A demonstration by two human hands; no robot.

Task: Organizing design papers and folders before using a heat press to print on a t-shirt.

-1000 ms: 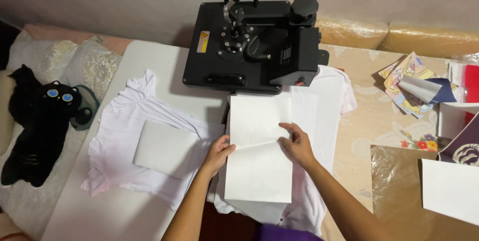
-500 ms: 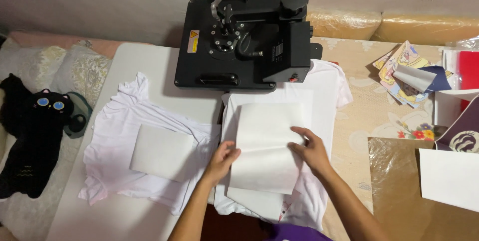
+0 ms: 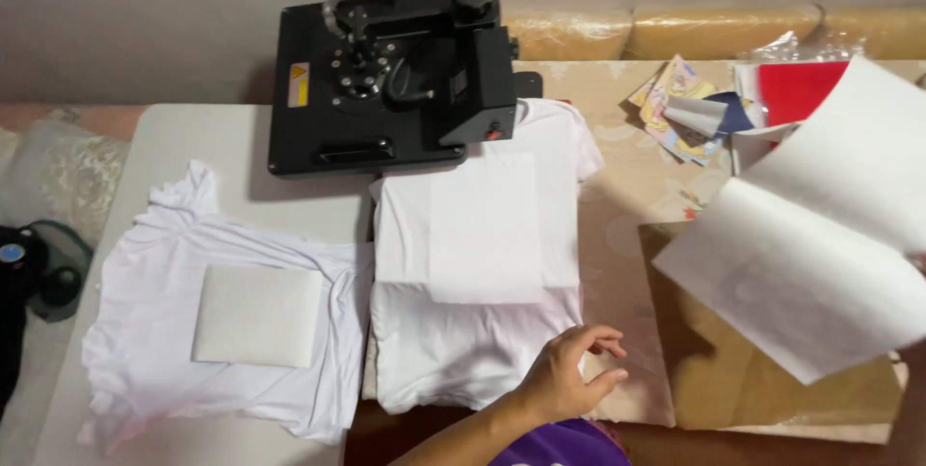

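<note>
My left hand [image 3: 567, 376] hovers with loosely curled fingers, holding nothing, over the lower right edge of a white T-shirt [image 3: 463, 350]. The shirt lies flat in front of a black heat press [image 3: 386, 80], and a pale sheet [image 3: 487, 230] rests on its chest. A large white paper sheet [image 3: 820, 254] hangs tilted in the air at the right, above a brown paper [image 3: 762, 398]. The sheet's far side runs off the frame. My right hand is out of sight past the right edge.
A second white T-shirt [image 3: 145, 331] lies on the white table [image 3: 193, 148] at the left, with a square white pad [image 3: 256, 316] on it. Colourful printed papers [image 3: 675, 104] and a red sheet [image 3: 801, 90] sit at the back right. A black garment [image 3: 14, 331] lies at the far left.
Both hands were pressing the white sheet onto the shirt. The sheet has now been lifted off and swung to the right, and my left hand has pulled back towards me.
</note>
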